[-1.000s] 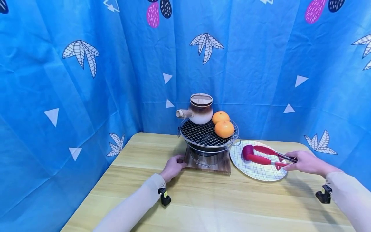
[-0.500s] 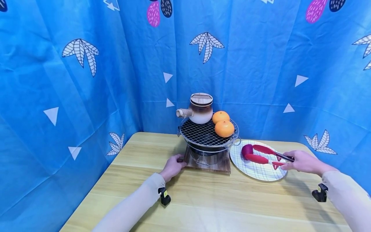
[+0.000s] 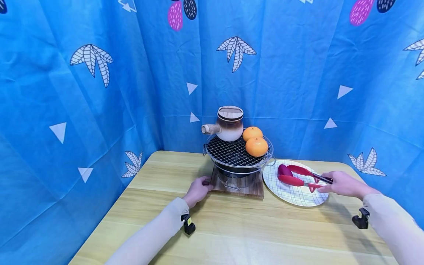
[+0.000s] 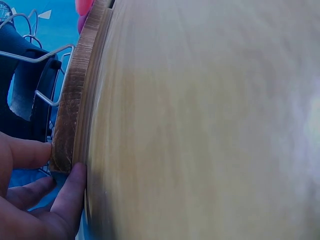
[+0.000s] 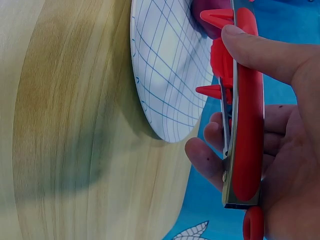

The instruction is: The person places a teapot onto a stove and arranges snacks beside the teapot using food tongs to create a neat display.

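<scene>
Purple vegetable [image 3: 283, 169]: one, kind uncertain; over the plate [image 3: 308, 197], at about 11 o'clock from its middle, between the tips of the tongs [image 5: 249, 115]. Resting or lifted: cannot tell.

Table [image 3: 232, 235]: one, wooden; bears everything listed.

Grill [image 3: 226, 152]: one, at 10 o'clock from the plate, with pot [image 3: 229, 132] and two oranges [image 3: 256, 147]; unchanged from a second ago.

Right hand [image 3: 344, 184]: sits further toward 9 o'clock than a second ago.

Tongs: one pair, red; the tips reach further toward 9 o'clock, the lower one now extending along the vegetable's 6 o'clock side.

Vegetable: turned, its outline smaller and slanting from 10 to 4 o'clock. Judged meaning: the tongs are being worked into a better hold; firmness uncertain.

Pose, right: forearm enters from 4 o'clock, hand points to 9 or 10; thumb along one tong handle, fingers behind the other, clamped on the tongs, whose tips stand apart around the vegetable.

Pose, left: left hand [image 3: 197, 189] reaches toward 1 o'clock, digits clamped on the near-left corner of the board [image 3: 250, 193] beneath the grill; position unchanged. Likely steadying it.
</scene>
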Demonstrator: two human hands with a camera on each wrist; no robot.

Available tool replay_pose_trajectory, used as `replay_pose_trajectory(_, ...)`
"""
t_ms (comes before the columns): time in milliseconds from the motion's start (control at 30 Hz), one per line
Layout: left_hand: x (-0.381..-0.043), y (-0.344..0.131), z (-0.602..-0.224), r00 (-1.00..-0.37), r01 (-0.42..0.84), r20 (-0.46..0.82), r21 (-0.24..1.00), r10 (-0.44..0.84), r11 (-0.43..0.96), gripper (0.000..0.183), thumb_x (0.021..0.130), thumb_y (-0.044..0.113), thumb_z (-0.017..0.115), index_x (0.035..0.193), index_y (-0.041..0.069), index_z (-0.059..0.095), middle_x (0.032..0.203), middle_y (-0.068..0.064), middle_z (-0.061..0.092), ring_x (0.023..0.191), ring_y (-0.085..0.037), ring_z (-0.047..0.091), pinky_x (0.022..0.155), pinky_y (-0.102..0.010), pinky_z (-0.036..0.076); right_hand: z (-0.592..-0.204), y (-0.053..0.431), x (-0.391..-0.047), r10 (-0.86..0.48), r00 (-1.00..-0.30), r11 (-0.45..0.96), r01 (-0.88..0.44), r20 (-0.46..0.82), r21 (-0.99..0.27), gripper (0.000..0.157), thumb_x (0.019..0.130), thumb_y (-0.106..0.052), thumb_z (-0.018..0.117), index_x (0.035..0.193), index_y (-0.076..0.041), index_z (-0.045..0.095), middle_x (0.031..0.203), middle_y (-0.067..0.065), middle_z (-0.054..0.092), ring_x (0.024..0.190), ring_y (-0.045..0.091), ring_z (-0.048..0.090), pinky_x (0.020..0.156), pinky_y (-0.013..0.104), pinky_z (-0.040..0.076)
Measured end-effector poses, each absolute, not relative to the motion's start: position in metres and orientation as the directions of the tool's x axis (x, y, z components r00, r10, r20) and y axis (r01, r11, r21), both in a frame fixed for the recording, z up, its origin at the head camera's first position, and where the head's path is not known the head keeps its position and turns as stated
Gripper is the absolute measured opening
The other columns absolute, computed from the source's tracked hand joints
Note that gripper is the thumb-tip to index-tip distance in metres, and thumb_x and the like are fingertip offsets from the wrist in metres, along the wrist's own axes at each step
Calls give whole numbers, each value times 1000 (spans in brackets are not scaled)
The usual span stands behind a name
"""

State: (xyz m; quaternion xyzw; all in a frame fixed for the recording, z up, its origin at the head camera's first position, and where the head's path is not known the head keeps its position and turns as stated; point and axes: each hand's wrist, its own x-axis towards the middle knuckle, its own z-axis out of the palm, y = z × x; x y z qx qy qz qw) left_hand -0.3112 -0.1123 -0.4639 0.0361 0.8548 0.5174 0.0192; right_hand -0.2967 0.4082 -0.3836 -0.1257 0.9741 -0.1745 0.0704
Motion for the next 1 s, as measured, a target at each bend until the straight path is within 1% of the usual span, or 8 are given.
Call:
replay_pose_trajectory(167,-312,-113,-465,-997,39,4,883,77,468,50,91,9,69,138,-1,56,118,-15,68,105,-26,64,93,-42,54,-383,405,-298,-283,-956,908,-241,-77,-344,79,83,-45,79,131,14,56,118,25,67,98,31,59,79,47,52)
replay_pose_trajectory(400,-311,-113,-464,-997,46,8,885,83,463,50,90,8,69,138,-2,56,118,-17,68,106,-28,64,94,-43,54,-382,401,-301,-289,-955,910,-255,-59,-327,72,83,-43,80,126,12,61,111,19,70,94,28,60,78,46,51)
replay_pose_trajectory(667,-311,-112,-464,-997,38,2,888,78,457,50,91,9,68,138,-1,56,119,-16,68,108,-29,63,96,-45,53,-381,401,-304,-264,-963,922,-237,-49,-307,71,82,-39,81,124,15,60,110,25,69,92,31,62,80,54,53)
replay_pose_trajectory(867,-311,-112,-464,-997,36,-1,887,80,460,50,91,9,68,139,-1,56,120,-16,67,108,-29,63,96,-44,53,-382,401,-307,-258,-965,925,-235,-39,-300,67,83,-38,81,122,13,63,108,22,71,92,30,62,81,55,52)
replay_pose_trajectory(1000,-311,-112,-463,-997,39,2,887,82,459,50,91,8,68,139,-2,55,119,-17,67,107,-29,63,93,-43,54,-383,401,-307,-267,-963,923,-248,-27,-294,62,83,-36,80,119,12,65,104,19,72,89,28,62,80,53,52)
